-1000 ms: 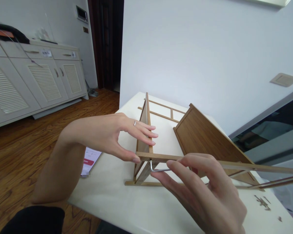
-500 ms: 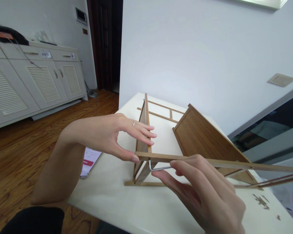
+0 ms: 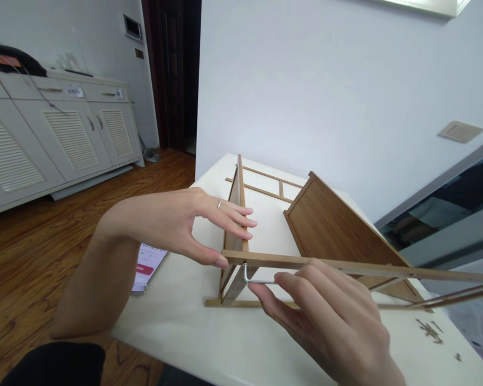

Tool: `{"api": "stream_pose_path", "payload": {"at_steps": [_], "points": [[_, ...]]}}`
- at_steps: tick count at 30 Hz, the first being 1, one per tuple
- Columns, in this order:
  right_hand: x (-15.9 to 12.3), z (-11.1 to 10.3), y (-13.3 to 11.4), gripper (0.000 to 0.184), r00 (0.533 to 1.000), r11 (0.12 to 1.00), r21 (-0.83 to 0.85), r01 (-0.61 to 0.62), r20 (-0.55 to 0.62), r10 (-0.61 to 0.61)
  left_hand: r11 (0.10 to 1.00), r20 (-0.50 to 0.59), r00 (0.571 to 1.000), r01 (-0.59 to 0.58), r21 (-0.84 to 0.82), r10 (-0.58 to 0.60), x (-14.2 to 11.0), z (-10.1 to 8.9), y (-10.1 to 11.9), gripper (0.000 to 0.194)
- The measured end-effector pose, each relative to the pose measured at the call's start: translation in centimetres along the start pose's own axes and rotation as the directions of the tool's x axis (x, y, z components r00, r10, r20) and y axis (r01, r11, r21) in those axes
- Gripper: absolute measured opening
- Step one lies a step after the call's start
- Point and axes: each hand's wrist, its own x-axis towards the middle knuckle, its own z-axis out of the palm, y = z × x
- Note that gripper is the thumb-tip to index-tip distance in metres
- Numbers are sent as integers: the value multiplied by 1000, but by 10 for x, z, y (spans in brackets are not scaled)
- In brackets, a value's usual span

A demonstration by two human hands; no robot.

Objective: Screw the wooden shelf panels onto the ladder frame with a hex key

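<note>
My left hand (image 3: 197,219) steadies the near corner of a wooden frame (image 3: 277,260). Its thumb presses on the end of the top rail, and its fingers lie over the edge of a narrow upright panel (image 3: 235,206). Between thumb and fingertips, my right hand (image 3: 334,316) pinches the long arm of an L-shaped silver hex key (image 3: 261,281). The key's short arm points up into the underside of the rail near the corner. A larger wooden panel (image 3: 338,230) stands tilted behind the rail and meets the frame at the right.
On the white table (image 3: 209,343), several small screws (image 3: 429,331) lie at the right. A phone (image 3: 148,268) with a lit screen lies at the left edge, partly behind my forearm. A slatted wooden piece (image 3: 265,185) lies near the wall.
My right hand has shifted slightly left, turning the hex key a little, so its long arm now lies nearly level. My left hand stays in place on the corner.
</note>
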Motion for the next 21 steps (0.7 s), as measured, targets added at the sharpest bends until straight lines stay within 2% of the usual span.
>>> {"api": "stream_pose_path", "payload": {"at_steps": [6,12,21], "points": [[3,1,-2,34,993,999,-39,18,115,-14,1000,5,1000,9,22,-9,0,0,0,57],[2,6,-9,31,979,1000,-14,15,203,-11,1000,0,1000,3,10,-3,0,0,0,58],[0,9,-12,24,976,1000,-15,13,217,-10,1000,-5,1000,7,1,-7,0,0,-1,58]]}}
